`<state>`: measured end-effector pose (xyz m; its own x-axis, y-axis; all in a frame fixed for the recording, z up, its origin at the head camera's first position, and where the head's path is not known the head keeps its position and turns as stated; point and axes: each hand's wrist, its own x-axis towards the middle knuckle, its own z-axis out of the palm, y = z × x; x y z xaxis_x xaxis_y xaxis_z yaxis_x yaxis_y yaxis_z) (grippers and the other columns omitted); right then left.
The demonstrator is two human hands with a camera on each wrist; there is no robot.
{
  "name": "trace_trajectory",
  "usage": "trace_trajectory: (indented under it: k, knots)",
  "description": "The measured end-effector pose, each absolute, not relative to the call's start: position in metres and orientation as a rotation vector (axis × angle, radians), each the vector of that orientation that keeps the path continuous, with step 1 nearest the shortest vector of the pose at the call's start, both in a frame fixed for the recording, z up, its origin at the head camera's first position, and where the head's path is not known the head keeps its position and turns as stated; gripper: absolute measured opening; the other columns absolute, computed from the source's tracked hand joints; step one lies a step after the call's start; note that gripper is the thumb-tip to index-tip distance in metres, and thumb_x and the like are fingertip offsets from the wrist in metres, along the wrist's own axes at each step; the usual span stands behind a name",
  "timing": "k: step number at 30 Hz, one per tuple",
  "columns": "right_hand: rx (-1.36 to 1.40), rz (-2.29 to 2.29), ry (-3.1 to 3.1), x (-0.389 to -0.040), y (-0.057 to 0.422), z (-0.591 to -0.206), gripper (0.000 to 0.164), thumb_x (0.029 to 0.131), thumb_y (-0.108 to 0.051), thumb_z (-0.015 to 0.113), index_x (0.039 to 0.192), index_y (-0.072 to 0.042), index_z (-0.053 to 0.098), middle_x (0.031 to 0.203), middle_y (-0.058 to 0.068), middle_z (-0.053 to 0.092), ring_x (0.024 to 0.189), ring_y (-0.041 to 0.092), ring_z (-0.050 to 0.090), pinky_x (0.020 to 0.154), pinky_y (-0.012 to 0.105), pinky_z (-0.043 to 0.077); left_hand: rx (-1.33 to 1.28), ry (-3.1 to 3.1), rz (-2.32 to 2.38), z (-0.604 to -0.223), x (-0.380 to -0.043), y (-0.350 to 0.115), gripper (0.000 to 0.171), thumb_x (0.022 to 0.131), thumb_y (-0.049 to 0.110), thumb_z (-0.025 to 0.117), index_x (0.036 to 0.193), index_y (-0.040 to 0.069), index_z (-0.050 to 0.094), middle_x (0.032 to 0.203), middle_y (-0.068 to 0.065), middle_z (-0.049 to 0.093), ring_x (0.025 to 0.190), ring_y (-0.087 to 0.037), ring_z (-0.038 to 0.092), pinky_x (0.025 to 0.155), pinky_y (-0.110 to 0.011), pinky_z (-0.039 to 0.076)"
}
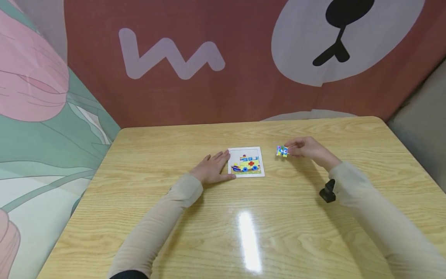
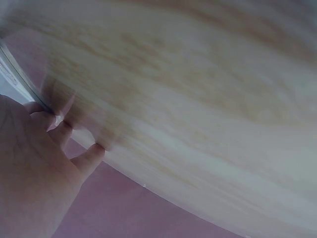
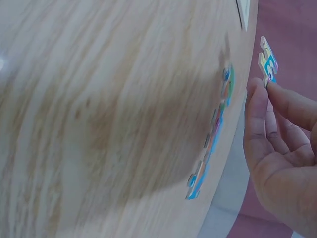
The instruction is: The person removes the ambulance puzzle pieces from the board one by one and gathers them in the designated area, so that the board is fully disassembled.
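Note:
A square white-framed jigsaw puzzle (image 1: 246, 175) lies on the table, with a yellow vehicle bearing a red cross on it. My left hand (image 1: 213, 169) rests at its left edge, fingers spread, the thumb along the lower left corner. In the left wrist view, the left hand (image 2: 39, 168) has its fingertips at the board. To the right of the board, my right hand (image 1: 306, 149) pinches a small colourful jigsaw piece (image 1: 282, 151) between thumb and fingertips. The right wrist view shows this piece (image 3: 269, 64) raised above the tabletop in the right hand (image 3: 285, 139).
A row of colourful puzzle pieces (image 3: 213, 136) lies flat on the table near the right hand in the right wrist view. The wooden table (image 1: 174, 147) meets a brown patterned wall (image 1: 174, 100) at the back. A dark device (image 1: 328, 191) sits on the right wrist.

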<state>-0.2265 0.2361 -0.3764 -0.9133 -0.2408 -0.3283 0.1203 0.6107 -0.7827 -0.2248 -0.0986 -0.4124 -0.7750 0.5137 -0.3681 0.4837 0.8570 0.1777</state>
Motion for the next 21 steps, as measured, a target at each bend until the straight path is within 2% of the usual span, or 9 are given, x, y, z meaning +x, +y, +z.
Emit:
trace_trajectory:
  k: [9,15,21]
  knots:
    - [-0.089,-1.195,2.431,-0.226,0.244,-0.382,0.042,0.097,-0.015,0.054,0.134,0.006,0.049,0.114,0.014,0.063,0.09,0.005,0.061,0.085,0.03,0.054,0.737,2.622,0.09,-0.411,-0.224,-0.098,0.089,0.091,0.068,0.038,0.155,0.016,0.006,0.163,0.003,0.0,0.151,-0.017,0.005,0.123,-0.049,0.011]
    - [-0.094,-1.204,2.419,-0.227,0.248,-0.388,0.041,0.095,-0.009,0.055,0.131,0.009,0.049,0.103,0.006,0.065,0.082,0.0,0.059,0.074,0.02,0.052,0.737,2.616,0.096,-0.41,-0.223,-0.098,0.089,0.091,0.069,0.038,0.155,0.016,0.005,0.163,0.004,-0.001,0.151,-0.017,0.005,0.123,-0.049,0.01]
    - [-0.075,-1.28,2.34,-0.229,0.248,-0.394,0.04,0.095,-0.002,0.054,0.131,0.014,0.046,0.101,0.001,0.065,0.081,-0.005,0.059,0.076,0.017,0.055,0.736,2.617,0.096,-0.409,-0.223,-0.098,0.089,0.091,0.069,0.038,0.155,0.016,0.006,0.163,0.004,-0.001,0.151,-0.016,0.005,0.123,-0.049,0.01]
